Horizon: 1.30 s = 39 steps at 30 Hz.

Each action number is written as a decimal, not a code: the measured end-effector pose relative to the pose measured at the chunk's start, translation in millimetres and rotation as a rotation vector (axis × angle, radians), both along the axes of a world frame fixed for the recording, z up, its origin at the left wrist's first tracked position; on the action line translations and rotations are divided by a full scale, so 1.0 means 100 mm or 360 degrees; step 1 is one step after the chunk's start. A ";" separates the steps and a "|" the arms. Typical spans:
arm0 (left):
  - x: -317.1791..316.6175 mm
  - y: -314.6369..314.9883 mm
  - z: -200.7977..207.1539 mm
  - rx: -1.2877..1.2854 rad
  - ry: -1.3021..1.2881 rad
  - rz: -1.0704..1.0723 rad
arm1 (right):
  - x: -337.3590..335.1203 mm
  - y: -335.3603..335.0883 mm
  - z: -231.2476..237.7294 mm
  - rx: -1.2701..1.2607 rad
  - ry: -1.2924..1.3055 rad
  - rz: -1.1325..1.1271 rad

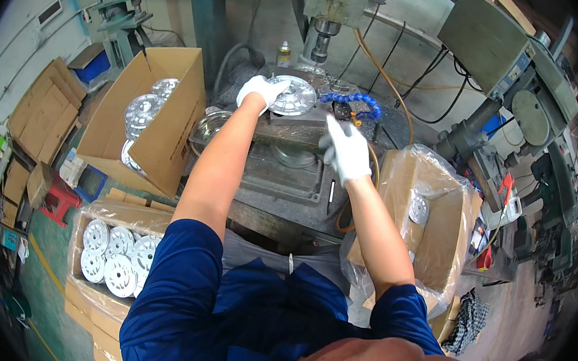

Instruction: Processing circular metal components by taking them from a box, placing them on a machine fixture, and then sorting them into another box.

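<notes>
My left hand (262, 92), in a white glove, grips the left rim of a shiny round metal disc (297, 97). The disc lies on the fixture of a machine table (272, 180), beneath a drill spindle (323, 40). To the disc's right, my white-gloved right hand (349, 150) is held apart from it, with a finger stretched forward and others partly bent; nothing shows in it. A blue segmented hose (354, 97) curves just ahead of that hand. Beside my left forearm sits a shiny metal bowl (209, 128), partly hidden.
At the left stands a tall cardboard box (174, 125) with metal discs. Nearer, a plastic-lined box (103, 214) holds several more discs. Another lined carton (445, 232) stands at right with a disc inside. A small bottle (283, 55) stands behind the fixture; a pen-like rod (331, 192) lies on the table.
</notes>
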<state>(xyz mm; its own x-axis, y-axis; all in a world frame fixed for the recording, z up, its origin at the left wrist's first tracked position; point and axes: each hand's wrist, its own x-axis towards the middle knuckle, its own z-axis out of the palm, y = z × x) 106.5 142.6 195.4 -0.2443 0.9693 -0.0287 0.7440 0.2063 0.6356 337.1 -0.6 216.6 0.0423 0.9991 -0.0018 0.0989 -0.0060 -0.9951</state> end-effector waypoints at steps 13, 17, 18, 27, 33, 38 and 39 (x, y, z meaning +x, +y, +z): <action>0.02 0.05 -0.08 0.0472 0.0018 0.0201 | 1.32 -1.98 -0.39 -0.0488 -0.0029 0.0240; -0.17 -0.18 -0.07 0.0565 -0.0008 0.0258 | 1.49 -2.28 -0.49 -0.0499 -0.0105 0.0372; -0.26 -0.30 -0.06 0.0588 -0.0009 0.0287 | 1.52 -2.33 -0.48 -0.0610 -0.0184 0.0355; -0.09 -2.46 -0.23 -0.0086 -0.2777 -0.0098 | 1.22 -2.10 -0.04 0.0923 -0.1204 0.0420; 1.02 -3.05 -0.40 -0.0777 -0.2267 -0.0119 | 0.96 -1.88 0.05 0.1352 -0.1457 0.0767; 0.80 -2.97 -0.60 -0.0582 -0.1558 -0.0707 | 1.99 -1.55 0.07 0.0776 -0.1248 0.0557; 0.67 -2.95 -0.66 -0.0677 -0.1536 -0.0681 | 2.32 -1.43 0.09 0.0429 -0.1205 0.0459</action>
<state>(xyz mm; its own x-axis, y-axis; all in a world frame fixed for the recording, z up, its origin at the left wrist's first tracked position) 173.1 -152.4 129.2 0.4066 0.8345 -0.3719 0.0435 0.3889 0.9203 569.6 -143.7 225.5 -0.3197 0.9332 0.1641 0.6990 0.3492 -0.6240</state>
